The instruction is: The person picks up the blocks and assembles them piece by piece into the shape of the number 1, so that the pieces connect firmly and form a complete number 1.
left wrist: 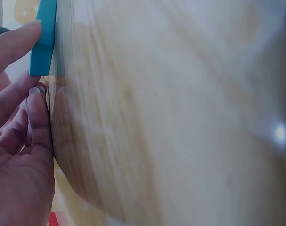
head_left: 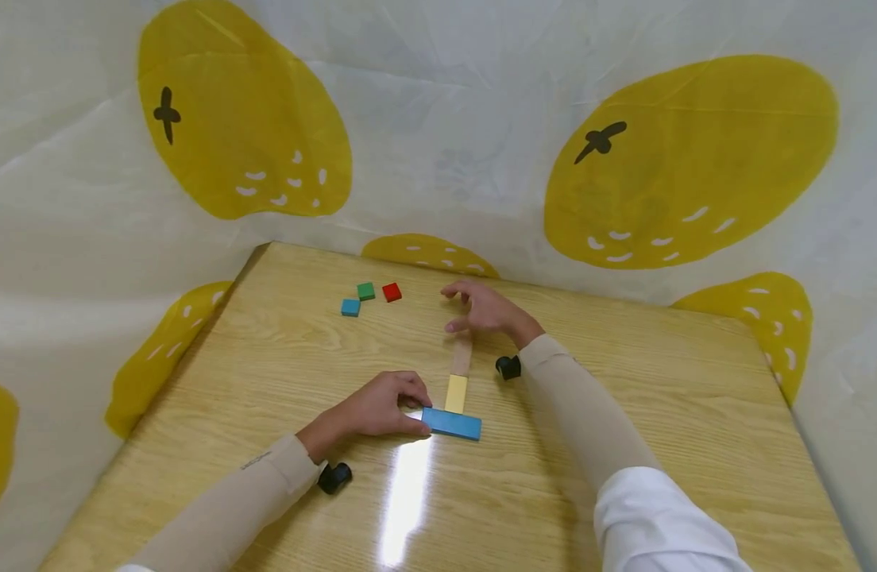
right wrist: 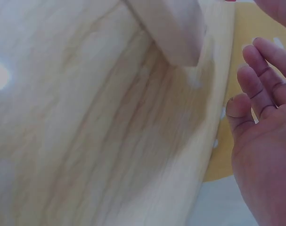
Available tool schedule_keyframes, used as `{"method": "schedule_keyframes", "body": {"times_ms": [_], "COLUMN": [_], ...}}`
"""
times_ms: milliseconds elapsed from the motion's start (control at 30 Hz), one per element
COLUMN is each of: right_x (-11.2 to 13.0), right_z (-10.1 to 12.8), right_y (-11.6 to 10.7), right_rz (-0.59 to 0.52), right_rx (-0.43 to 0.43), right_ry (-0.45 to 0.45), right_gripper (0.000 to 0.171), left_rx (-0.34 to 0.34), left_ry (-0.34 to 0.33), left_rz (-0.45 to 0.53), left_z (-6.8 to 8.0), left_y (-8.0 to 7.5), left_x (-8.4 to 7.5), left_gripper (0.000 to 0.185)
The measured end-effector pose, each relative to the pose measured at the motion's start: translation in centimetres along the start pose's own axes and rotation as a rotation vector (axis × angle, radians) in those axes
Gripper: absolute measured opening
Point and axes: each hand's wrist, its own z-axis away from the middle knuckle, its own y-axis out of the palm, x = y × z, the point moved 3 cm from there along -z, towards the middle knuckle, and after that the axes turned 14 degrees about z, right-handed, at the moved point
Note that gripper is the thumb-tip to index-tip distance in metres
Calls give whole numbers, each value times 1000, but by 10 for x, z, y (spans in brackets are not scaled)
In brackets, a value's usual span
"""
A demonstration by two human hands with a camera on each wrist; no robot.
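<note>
With thumb and fingers at its left end, my left hand (head_left: 384,403) pinches a long blue block (head_left: 454,424) lying flat on the table. In the left wrist view the thumb lies against the blue block (left wrist: 44,40) near its end. A yellow block (head_left: 456,394) extends away from the blue one's far side. Beyond it, in line, is a pale wooden block (head_left: 461,359). My right hand (head_left: 487,308) hovers at that block's far end, fingers apart. The right wrist view shows its loosely bent fingers away from the pale block (right wrist: 173,33).
Toward the back left of the wooden table (head_left: 281,342) lie small green (head_left: 365,291), red (head_left: 392,292) and blue (head_left: 350,307) squares. A white cloth (head_left: 438,143) with yellow fruit prints hangs behind. Black wrist cameras (head_left: 508,367) sit under both forearms.
</note>
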Motion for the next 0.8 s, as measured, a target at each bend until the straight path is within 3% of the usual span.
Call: {"method": "schedule_keyframes", "body": {"times_ms": [567, 800], "right_x": [28, 42], "right_z": [-54, -75], "right_y": [3, 3], "right_rz": [16, 14], "right_rx": [62, 38], "right_ry": [-49, -31], "right_gripper": [63, 59], "left_rx": [9, 13], "left_ry": [0, -15], "left_rz": [2, 2], "left_z": [-1, 0], "left_y": [-1, -2], "left_x": [-2, -2], "left_gripper": [31, 30]}}
